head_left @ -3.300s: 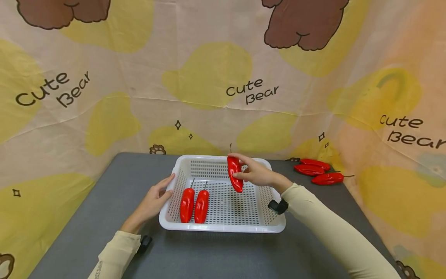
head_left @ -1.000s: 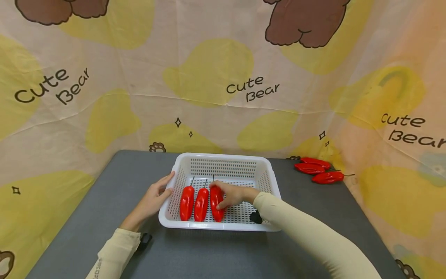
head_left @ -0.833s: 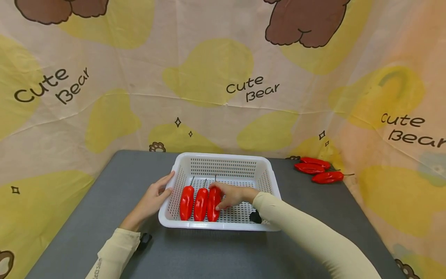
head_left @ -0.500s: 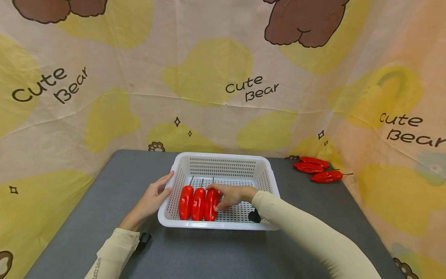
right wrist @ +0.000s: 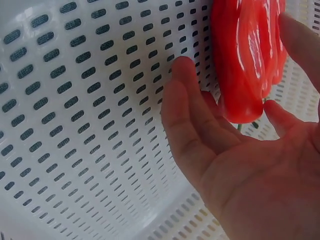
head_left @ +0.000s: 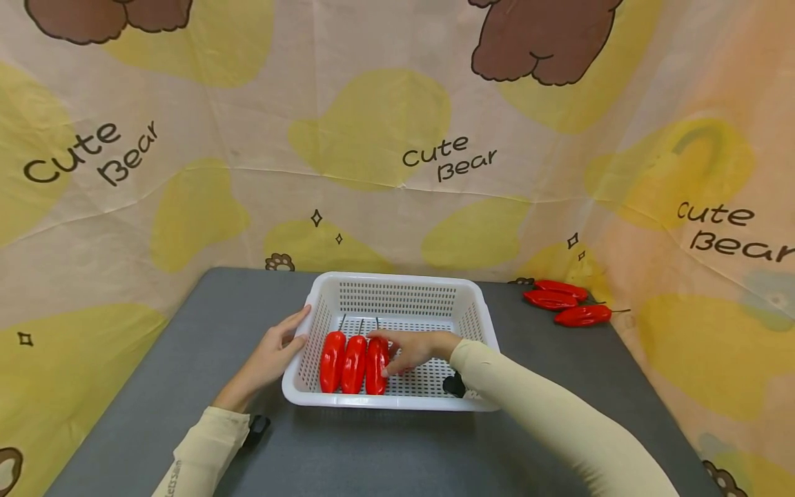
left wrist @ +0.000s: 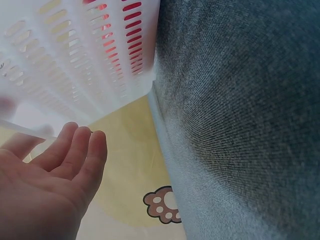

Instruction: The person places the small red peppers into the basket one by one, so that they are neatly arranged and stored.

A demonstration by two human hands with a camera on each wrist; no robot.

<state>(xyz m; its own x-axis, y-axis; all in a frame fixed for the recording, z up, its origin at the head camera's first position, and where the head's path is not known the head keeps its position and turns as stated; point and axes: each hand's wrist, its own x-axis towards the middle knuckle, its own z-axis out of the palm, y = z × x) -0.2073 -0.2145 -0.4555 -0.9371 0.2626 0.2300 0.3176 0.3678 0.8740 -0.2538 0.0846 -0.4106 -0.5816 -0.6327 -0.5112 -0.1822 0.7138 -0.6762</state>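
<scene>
Three peppers lie side by side in the left part of the white basket, stems toward its far wall. The right hand reaches inside, thumb and fingers curled about the third pepper, the rightmost of the row. The left hand grips the basket's left side, thumb at the rim. Three more, the spare peppers, rest on the grey table near its far right corner, before a printed cloth.
</scene>
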